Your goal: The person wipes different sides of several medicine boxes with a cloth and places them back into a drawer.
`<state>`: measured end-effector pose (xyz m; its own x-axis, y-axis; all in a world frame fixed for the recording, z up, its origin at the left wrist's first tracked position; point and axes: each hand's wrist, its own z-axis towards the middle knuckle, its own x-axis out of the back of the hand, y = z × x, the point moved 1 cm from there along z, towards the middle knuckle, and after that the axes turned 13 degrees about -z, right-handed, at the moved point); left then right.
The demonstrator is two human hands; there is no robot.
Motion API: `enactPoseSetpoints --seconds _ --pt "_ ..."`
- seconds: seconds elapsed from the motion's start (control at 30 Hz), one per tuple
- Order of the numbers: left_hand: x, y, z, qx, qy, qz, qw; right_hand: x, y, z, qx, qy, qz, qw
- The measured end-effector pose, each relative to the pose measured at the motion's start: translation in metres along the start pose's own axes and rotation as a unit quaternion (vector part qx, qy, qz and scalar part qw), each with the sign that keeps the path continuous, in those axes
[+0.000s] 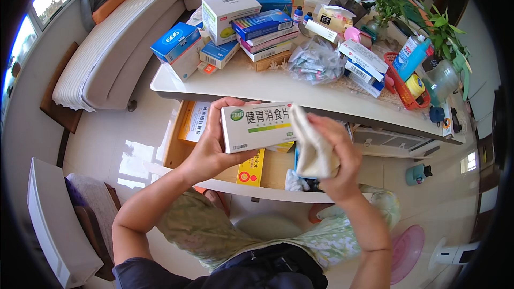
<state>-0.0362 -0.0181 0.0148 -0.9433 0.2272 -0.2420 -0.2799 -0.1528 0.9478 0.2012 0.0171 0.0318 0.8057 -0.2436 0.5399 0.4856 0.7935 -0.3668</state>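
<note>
My left hand [213,144] grips a white medicine box [261,126] by its left end, with the printed front facing me. The box bears writing and a green-yellow stripe. In my right hand [341,148] is a cream cloth [315,144], bunched up and pressed against the box's right end. Both hands are above a pulled-out wooden drawer [227,174]. Inside it lie a yellow medicine box [251,168], an orange-and-white box [194,122] and a crumpled pale blue item [296,180]. Part of the drawer is hidden behind my hands and the box.
Stacked medicine boxes [263,28] crowd the white tabletop [241,84] beyond the drawer. A clear plastic bag [317,62] sits beside more boxes, and a red basket [405,84] holds bottles at the right. On the floor are a teal container [417,174] and a pink basin [407,255].
</note>
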Motion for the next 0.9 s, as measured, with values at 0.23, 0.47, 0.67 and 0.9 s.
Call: enactPoseSetpoints --seconds 0.23,0.47,0.67,0.9 --pt "-0.009 -0.01 -0.001 -0.022 -0.047 0.075 0.996 -0.024 -0.019 -0.005 0.065 -0.083 -0.009 0.994" --pt "-0.014 -0.018 0.005 -0.025 -0.053 0.053 0.997 -0.029 -0.024 -0.008 0.158 -0.09 -0.05 0.982" --pt "-0.02 -0.011 0.008 -0.042 -0.026 0.073 0.996 -0.019 -0.006 -0.006 0.091 -0.038 -0.125 0.987" --pt "-0.025 -0.018 0.01 -0.072 -0.045 0.105 0.991 -0.018 -0.015 -0.008 0.137 -0.041 -0.137 0.98"
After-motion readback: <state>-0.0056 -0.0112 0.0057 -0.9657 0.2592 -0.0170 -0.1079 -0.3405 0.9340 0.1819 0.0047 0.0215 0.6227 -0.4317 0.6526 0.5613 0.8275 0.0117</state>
